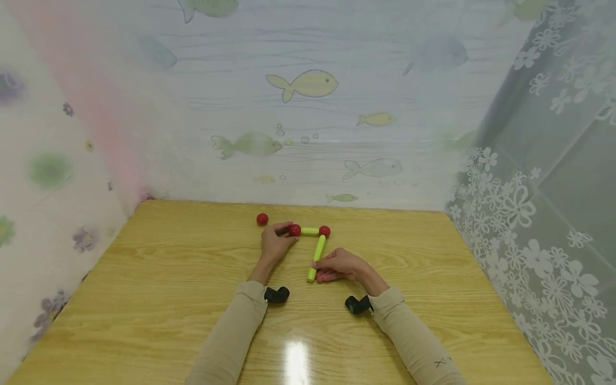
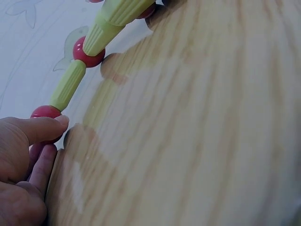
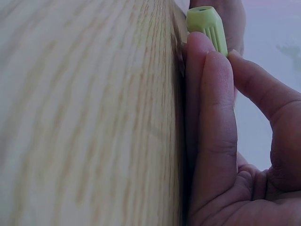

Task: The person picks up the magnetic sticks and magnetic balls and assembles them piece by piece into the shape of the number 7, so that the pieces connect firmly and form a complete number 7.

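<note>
My left hand [image 1: 278,244] pinches a red ball [image 1: 295,230] between thumb and fingers. From that ball a short yellow-green rod [image 1: 309,231] runs right to a second red ball [image 1: 324,231]. A longer yellow-green rod [image 1: 317,255] slants from the second ball toward me, and its near end carries no ball in the head view. With thumb and fingers, my right hand [image 1: 343,266] holds this longer rod near that end. The right wrist view shows the rod's tip [image 3: 204,19] with a small hole, just past the fingertips, close over the wood.
A loose red ball [image 1: 262,218] lies on the wooden table [image 1: 168,278], behind and left of my left hand. Fish-patterned cloth [image 1: 308,176] hangs along the table's back edge. Black wrist cameras [image 1: 276,295] jut out from both sleeves.
</note>
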The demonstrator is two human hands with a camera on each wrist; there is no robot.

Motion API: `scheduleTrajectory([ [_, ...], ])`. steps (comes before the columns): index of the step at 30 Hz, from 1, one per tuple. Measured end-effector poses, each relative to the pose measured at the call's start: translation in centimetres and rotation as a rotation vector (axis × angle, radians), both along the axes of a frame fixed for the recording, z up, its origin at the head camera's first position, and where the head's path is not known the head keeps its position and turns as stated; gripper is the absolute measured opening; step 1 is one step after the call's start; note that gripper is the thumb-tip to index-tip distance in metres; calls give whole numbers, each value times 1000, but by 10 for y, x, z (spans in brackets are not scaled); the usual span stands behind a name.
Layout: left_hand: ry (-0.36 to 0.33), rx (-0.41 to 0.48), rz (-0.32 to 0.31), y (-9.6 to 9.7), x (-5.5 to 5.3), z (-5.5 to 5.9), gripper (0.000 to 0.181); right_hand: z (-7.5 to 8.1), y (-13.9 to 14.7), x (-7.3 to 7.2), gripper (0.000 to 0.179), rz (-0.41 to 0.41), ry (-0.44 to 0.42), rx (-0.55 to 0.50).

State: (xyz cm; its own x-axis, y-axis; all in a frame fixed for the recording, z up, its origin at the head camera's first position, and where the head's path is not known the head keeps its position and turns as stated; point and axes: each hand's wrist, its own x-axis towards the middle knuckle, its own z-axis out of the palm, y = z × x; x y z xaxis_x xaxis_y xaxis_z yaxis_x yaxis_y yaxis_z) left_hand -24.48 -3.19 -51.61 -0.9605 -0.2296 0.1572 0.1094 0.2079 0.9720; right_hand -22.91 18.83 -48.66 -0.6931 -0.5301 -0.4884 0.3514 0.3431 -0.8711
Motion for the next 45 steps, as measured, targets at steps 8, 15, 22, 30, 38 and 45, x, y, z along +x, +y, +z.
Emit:
scheduleTrajectory([
  [8, 11, 32, -17, -2, 2, 0, 45, -1, 1, 0, 24, -1, 5, 3],
  [15, 8, 54, -24, -3, 4, 1, 47, -1, 1, 0, 25, -12, 8, 14],
  [22, 17, 19, -36, -5, 0, 2, 50, 2, 1, -2, 24, -33, 3, 20],
  [30, -25, 63, -132, -12, -2, 3, 52, 2, 2, -2, 24, -35, -17, 21],
  [38, -49, 10, -189, -39, 3, 10, 38, 1, -1, -3, 24, -33, -19, 19],
  [45, -84, 7, -206, -66, 6, 16, 30, -1, -2, -3, 24, -27, -17, 15],
])
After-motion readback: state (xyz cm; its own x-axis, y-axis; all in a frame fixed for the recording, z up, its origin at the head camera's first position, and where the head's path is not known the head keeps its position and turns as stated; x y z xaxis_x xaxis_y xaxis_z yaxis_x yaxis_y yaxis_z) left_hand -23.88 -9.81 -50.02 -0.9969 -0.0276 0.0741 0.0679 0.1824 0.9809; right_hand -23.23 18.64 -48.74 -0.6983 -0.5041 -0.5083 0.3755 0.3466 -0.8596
